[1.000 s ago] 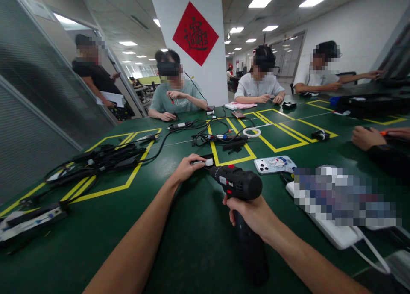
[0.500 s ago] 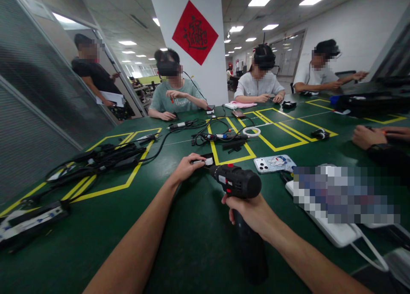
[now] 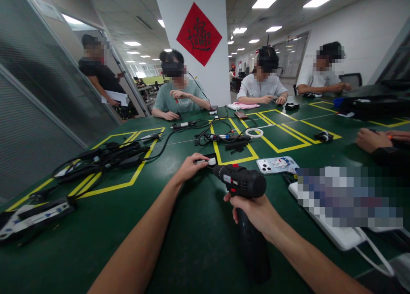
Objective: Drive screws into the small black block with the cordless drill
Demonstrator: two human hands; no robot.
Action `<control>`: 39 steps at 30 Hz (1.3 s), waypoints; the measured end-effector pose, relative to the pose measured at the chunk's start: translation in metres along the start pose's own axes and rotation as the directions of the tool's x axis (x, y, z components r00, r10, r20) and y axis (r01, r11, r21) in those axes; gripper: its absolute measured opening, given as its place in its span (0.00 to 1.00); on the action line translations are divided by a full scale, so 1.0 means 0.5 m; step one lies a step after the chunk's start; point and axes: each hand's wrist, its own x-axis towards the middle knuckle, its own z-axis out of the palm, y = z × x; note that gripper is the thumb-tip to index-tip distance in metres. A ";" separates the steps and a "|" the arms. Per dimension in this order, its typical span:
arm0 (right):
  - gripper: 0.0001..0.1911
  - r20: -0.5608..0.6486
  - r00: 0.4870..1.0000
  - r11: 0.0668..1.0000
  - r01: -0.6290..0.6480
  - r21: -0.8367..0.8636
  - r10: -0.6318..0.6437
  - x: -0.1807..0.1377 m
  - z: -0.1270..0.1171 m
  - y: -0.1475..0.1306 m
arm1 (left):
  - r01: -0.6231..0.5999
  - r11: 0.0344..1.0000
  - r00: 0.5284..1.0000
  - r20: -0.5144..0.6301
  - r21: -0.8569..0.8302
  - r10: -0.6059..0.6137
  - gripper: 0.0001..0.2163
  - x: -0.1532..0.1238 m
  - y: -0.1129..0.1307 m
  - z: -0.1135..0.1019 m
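My right hand [image 3: 256,213] is wrapped round the grip of a black cordless drill [image 3: 246,180] with red buttons. The drill's chuck points away to the left, close to a small black part with a white piece [image 3: 212,161] on it. From the left, my left hand [image 3: 190,168] has its fingers closed on that black part, pressing it against the green table [image 3: 188,242]. The fingertips and the drill hide much of the part. Whether the bit touches it, I cannot tell.
Black cables [image 3: 112,157] lie tangled at left and mid-table. A phone in a cartoon case [image 3: 278,165] and a white device with a cable [image 3: 336,234] are on the right. Co-workers sit opposite; another person's hand [image 3: 373,140] rests at the right edge.
The view has shifted slightly, so the whole scene sits a little further right. Both hands keep their grip, and the drill stays by the part. The far-right co-worker's hands have come down.
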 end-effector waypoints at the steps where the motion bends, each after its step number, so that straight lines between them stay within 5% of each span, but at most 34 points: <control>1: 0.09 0.001 1.000 1.000 0.007 -0.011 -0.007 0.001 -0.001 0.003 | -0.002 1.000 1.000 0.000 -0.003 0.002 0.15 0.000 0.000 0.000; 39: 0.09 -0.027 1.000 1.000 -0.009 -0.028 0.008 0.008 -0.002 0.021 | 0.005 1.000 1.000 0.019 0.022 -0.006 0.18 0.001 -0.003 -0.001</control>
